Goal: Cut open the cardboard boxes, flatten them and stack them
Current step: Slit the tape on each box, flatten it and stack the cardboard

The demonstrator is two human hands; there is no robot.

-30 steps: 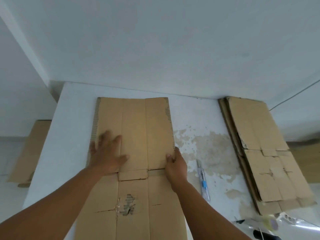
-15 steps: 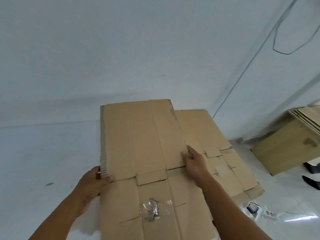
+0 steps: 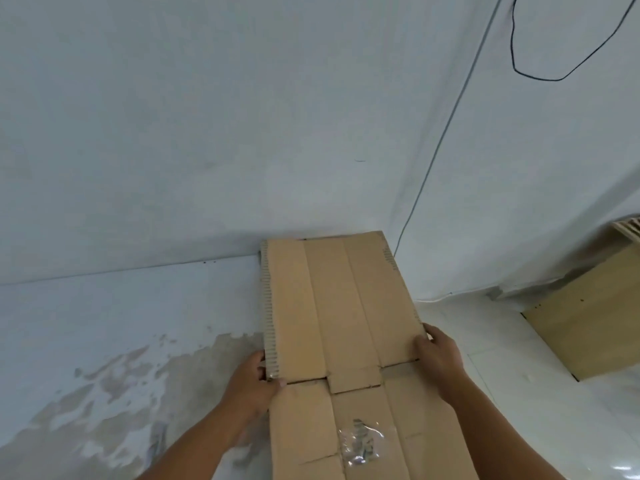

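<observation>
Pinching the flattened cardboard box [image 3: 343,306] by its two long sides, the fingers of the left hand [image 3: 252,379] curl round the corrugated left edge and those of the right hand [image 3: 438,358] wrap the right edge, holding the sheet over the right end of the white bench [image 3: 104,323], its far end near the wall. This box looks already cut open and pressed flat, with a scrap of clear tape [image 3: 360,441] on its near panel. I judge only laying it on the stack remains, though no stack shows beneath it here.
</observation>
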